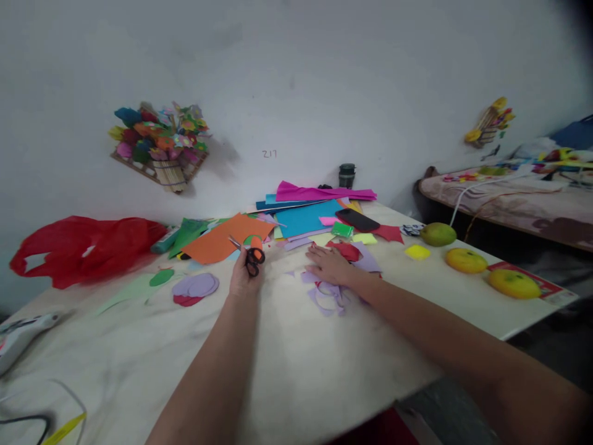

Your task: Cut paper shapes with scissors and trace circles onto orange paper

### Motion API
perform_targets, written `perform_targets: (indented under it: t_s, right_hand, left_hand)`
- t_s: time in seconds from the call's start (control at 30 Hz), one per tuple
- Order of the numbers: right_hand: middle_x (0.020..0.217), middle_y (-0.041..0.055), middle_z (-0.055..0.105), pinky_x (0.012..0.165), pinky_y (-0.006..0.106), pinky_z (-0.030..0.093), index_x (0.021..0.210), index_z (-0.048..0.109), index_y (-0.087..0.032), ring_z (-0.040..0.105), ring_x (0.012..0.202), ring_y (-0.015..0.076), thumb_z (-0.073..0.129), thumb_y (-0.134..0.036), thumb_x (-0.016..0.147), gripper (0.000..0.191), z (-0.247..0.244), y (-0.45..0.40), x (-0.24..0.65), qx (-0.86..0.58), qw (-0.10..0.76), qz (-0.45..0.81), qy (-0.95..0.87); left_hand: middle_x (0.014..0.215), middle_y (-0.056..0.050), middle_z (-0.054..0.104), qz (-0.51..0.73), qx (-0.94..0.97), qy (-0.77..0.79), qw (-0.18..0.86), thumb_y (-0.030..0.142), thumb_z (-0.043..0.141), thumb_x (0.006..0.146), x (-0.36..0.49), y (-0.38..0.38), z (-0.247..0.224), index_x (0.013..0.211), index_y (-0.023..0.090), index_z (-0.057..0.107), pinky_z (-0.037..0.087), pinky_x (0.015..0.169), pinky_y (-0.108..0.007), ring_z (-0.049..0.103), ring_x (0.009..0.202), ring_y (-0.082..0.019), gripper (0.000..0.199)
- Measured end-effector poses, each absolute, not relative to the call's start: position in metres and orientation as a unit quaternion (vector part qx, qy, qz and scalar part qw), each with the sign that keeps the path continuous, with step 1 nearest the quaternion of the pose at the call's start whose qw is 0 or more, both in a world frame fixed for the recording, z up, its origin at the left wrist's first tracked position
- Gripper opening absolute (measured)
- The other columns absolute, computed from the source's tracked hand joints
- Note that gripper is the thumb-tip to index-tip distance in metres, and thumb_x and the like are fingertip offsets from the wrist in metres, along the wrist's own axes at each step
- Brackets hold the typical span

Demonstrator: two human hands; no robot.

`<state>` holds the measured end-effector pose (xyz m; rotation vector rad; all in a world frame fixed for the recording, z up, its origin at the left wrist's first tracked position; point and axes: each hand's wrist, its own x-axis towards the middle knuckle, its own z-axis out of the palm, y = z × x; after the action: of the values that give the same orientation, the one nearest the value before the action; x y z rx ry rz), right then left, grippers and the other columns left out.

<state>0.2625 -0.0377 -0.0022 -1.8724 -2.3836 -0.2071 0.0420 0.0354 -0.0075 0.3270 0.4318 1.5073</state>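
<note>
Black-handled scissors are gripped in my left hand, their blades pointing up and to the left. My right hand lies palm down, fingers stretched out, over a heap of purple paper scraps. Part of that heap is hidden beneath it. Just beyond the fingers is a red paper piece. Left of the scissors, several cut purple paper discs overlap, with red paper discs showing below them. A sheet of orange paper lies behind my left hand.
A red plastic bag spreads over the back left. Blue paper, magenta paper and a black phone are at the back. Mangoes line the right side. A glue gun rests at the left edge.
</note>
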Motion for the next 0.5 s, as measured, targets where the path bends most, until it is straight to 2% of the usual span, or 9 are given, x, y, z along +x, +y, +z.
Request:
perform_targets:
  t_s: [0.1,0.2,0.3,0.37,0.5]
  right_hand:
    - [0.137,0.01,0.041,0.097,0.04,0.033,0.126,0.046,-0.018,0.04,0.122,0.0242,0.031,-0.039,0.089,0.045,-0.005,-0.05,0.269,-0.623,0.054,-0.079,-0.776]
    - [0.119,0.0123,0.057,0.085,0.037,0.041,0.11,0.057,-0.016,0.052,0.108,0.0253,0.032,-0.035,0.088,0.038,-0.001,-0.064,0.277,-0.644,0.038,-0.116,-0.755]
    - [0.103,0.0152,0.063,0.08,0.038,0.042,0.097,0.061,-0.013,0.056,0.097,0.0265,0.031,-0.029,0.088,0.035,0.005,-0.073,0.286,-0.667,0.03,-0.14,-0.731]
    - [0.104,0.0158,0.061,0.081,0.037,0.041,0.098,0.061,-0.013,0.054,0.1,0.0263,0.032,-0.03,0.088,0.034,0.007,-0.073,0.29,-0.678,0.053,-0.165,-0.714]
    - [0.119,0.014,0.055,0.086,0.037,0.04,0.109,0.056,-0.014,0.049,0.107,0.0268,0.041,-0.042,0.083,0.041,0.006,-0.067,0.3,-0.681,0.093,-0.166,-0.707]
  left_hand:
    - [0.064,0.001,0.063,0.676,0.147,0.195,0.696,0.018,0.049,0.086,0.042,0.037,-0.008,0.067,0.015,0.059,0.05,0.074,-0.024,0.062,0.06,-0.008,0.022]
    - [0.06,0.002,0.062,0.672,0.148,0.205,0.697,0.019,0.05,0.086,0.042,0.038,-0.01,0.066,0.015,0.058,0.05,0.07,-0.022,0.061,0.057,-0.007,0.021]
    - [0.057,0.003,0.061,0.664,0.156,0.213,0.699,0.02,0.051,0.085,0.042,0.039,-0.01,0.064,0.015,0.057,0.051,0.066,-0.021,0.06,0.054,-0.007,0.022]
    - [0.056,0.003,0.061,0.661,0.159,0.218,0.7,0.021,0.052,0.085,0.042,0.038,-0.009,0.065,0.015,0.057,0.051,0.064,-0.021,0.061,0.054,-0.008,0.022]
    - [0.06,0.001,0.063,0.655,0.151,0.235,0.702,0.019,0.05,0.086,0.043,0.035,-0.005,0.068,0.014,0.058,0.051,0.062,-0.018,0.062,0.055,-0.007,0.021]
